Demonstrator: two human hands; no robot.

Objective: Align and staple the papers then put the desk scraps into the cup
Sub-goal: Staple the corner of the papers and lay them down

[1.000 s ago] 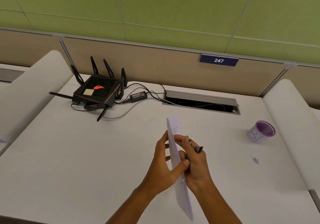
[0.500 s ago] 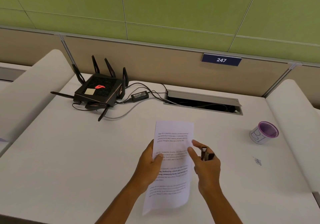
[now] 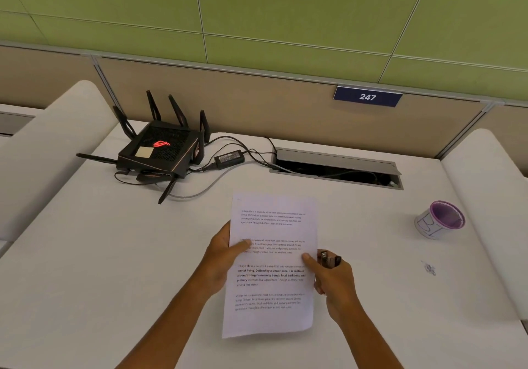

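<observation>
White printed papers (image 3: 274, 265) are held face up over the middle of the white desk (image 3: 114, 268). My left hand (image 3: 221, 260) grips their left edge, thumb on the text. My right hand (image 3: 333, 278) holds a small dark stapler (image 3: 328, 258) in its fingers while its thumb presses the papers' right edge. A purple-rimmed white cup (image 3: 440, 220) with marker writing stands at the right, tilted toward me. A small scrap (image 3: 429, 268) lies on the desk below the cup, apart from both hands.
A black router (image 3: 160, 150) with antennas, its power brick (image 3: 230, 158) and cables sit at the back left. An open cable slot (image 3: 337, 168) runs along the back. Raised white dividers flank the desk on both sides.
The papers turned from edge-on and upright to flat and face up. My hands moved apart to the sheet's left and right edges; the stapler stayed in my right hand.
</observation>
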